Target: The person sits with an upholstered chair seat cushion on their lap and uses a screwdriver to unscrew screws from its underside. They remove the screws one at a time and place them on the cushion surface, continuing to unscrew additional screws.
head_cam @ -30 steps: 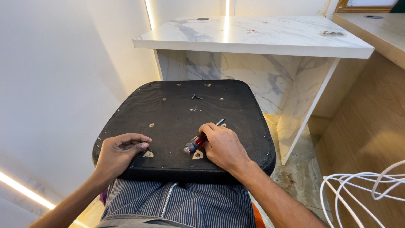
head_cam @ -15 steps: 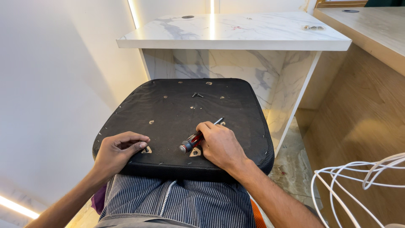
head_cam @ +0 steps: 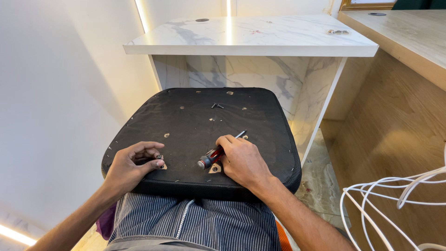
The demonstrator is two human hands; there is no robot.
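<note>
Here, your right hand [head_cam: 244,160] wraps a red-handled screwdriver [head_cam: 214,155], lying nearly flat on the black seat base [head_cam: 204,135], which rests upside down across your lap, so its underside faces you. Your left hand [head_cam: 130,162] curls loosely, fingertips pinching a small fitting [head_cam: 160,158] by a triangular cut in the fabric. The cloth looks dusty, stapled along its edge, dotted with holes; loose screws [head_cam: 217,106] lie farther back.
</note>
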